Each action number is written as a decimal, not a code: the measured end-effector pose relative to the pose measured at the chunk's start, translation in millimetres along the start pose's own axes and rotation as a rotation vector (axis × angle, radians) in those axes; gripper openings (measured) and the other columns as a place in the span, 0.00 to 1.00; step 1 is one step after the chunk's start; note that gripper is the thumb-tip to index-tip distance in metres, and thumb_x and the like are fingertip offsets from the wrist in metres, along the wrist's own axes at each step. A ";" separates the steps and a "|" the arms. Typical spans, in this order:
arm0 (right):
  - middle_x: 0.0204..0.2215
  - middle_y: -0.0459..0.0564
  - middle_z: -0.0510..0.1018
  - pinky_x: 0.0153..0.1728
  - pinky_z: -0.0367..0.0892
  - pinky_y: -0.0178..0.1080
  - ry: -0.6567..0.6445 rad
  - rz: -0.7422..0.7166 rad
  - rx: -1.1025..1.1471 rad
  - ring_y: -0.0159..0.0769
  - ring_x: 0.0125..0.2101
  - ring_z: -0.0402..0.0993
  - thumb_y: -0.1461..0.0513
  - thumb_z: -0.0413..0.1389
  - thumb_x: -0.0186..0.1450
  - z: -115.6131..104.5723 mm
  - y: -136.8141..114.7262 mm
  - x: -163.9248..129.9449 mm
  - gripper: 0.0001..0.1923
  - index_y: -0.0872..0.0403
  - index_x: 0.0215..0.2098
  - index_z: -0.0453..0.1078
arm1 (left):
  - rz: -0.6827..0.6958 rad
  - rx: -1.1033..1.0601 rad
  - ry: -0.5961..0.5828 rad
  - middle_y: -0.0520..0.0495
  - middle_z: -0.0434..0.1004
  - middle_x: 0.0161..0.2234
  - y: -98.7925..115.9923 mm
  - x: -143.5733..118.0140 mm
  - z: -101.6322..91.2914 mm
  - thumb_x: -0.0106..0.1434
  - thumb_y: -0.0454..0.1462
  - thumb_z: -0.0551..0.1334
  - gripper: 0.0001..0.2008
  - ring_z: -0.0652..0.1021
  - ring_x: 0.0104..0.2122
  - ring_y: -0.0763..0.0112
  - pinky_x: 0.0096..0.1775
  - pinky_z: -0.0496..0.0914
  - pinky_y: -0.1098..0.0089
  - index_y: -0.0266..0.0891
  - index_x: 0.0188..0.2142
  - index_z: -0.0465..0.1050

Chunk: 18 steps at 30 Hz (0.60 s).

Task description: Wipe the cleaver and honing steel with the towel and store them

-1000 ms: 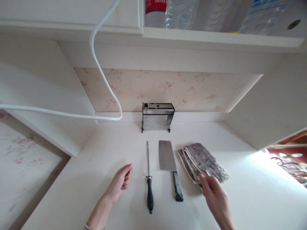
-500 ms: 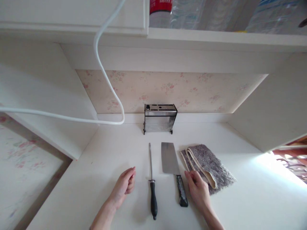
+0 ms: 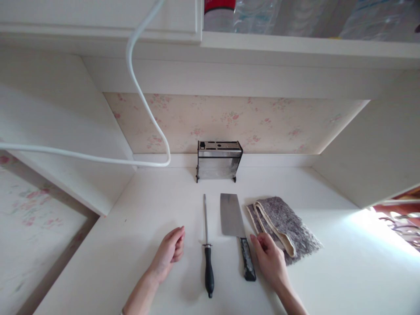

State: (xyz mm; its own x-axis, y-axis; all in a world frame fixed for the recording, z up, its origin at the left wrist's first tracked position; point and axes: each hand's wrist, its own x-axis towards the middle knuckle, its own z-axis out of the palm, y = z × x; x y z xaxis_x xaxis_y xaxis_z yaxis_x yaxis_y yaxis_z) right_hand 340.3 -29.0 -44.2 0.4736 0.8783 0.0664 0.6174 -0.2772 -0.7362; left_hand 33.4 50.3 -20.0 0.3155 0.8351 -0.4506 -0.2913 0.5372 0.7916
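Note:
My left hand (image 3: 168, 253) rests on the white counter in a loose fist, with nothing seen in it. To its right lies a sharpening steel (image 3: 209, 267) with a black handle, its thin rod pointing away from me. Beside the steel is a cleaver (image 3: 231, 215), its broad blade toward the back and its worn black handle toward me. Just right of that handle, my right hand (image 3: 269, 258) is closed, holding nothing that I can see. It partly covers the near left edge of a folded grey-brown towel (image 3: 285, 221) with a beige border.
A metal knife block (image 3: 219, 167) with a slotted top stands against the flowered wall. The white counter (image 3: 98, 271) spreads below an overhead cabinet (image 3: 98, 22). A white cable (image 3: 149, 109) hangs at upper left. Plastic-wrapped items (image 3: 256, 15) fill the open shelf above.
My view has tilted very slightly, so everything sits a little higher. Both hands stay closed in the same places, and the tools and towel have not moved.

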 end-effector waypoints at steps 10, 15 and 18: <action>0.31 0.45 0.80 0.25 0.55 0.34 -0.691 -0.608 -0.546 0.38 0.29 0.77 0.71 0.45 0.57 -52.1 -33.9 -0.5 0.28 0.42 0.50 0.69 | 0.005 -0.021 0.046 0.63 0.44 0.18 1.9 0.2 3.3 0.55 0.51 0.66 0.22 0.44 0.15 0.86 0.18 0.38 0.76 0.39 0.25 0.58; 0.29 0.45 0.80 0.23 0.51 0.34 -0.765 -0.719 -0.606 0.37 0.26 0.78 0.72 0.46 0.56 -52.6 -52.5 8.7 0.23 0.46 0.45 0.69 | 0.010 -0.048 0.052 0.64 0.44 0.17 1.2 3.4 2.0 0.54 0.51 0.66 0.22 0.45 0.15 0.86 0.17 0.39 0.76 0.39 0.25 0.59; 0.27 0.43 0.80 0.22 0.51 0.33 -0.754 -0.741 -0.586 0.35 0.25 0.77 0.71 0.49 0.58 -59.8 -63.3 14.2 0.18 0.46 0.42 0.69 | 0.027 -0.051 0.041 0.63 0.45 0.17 -0.1 4.9 -0.2 0.55 0.51 0.65 0.21 0.45 0.14 0.86 0.17 0.40 0.76 0.39 0.25 0.59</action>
State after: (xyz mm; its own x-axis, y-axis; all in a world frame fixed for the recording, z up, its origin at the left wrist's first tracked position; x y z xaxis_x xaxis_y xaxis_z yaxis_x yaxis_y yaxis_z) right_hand 345.5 -22.3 43.6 -0.4811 0.8511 -0.2103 0.8673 0.4272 -0.2554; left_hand 34.8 54.5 -22.4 0.2697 0.8529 -0.4470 -0.3450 0.5189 0.7821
